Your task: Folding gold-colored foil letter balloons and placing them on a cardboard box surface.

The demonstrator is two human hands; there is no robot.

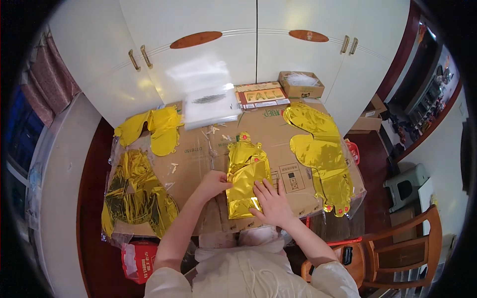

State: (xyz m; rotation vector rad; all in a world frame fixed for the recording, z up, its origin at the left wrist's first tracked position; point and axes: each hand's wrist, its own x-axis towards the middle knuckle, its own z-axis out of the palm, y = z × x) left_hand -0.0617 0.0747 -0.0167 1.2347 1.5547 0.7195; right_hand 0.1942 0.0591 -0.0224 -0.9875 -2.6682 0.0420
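Touching gold foil (245, 175), left hand (215, 184) curled, right hand (273, 203) spread

On the table's cardboard (198, 164), the middle foil (248, 179) lies between the left foil pieces (136, 191) and the right foil pile (323, 155). Along the back, left to right, sit a plastic stack (208, 111), flat package (263, 94) and box (299, 91); a chair (365, 261) stands front right.

Free passage: between central foil (243, 192) and right-edge foil (325, 156). Obstructed: far edge of worktop (271, 133), by plastic bags (208, 113) and boxes (298, 91).
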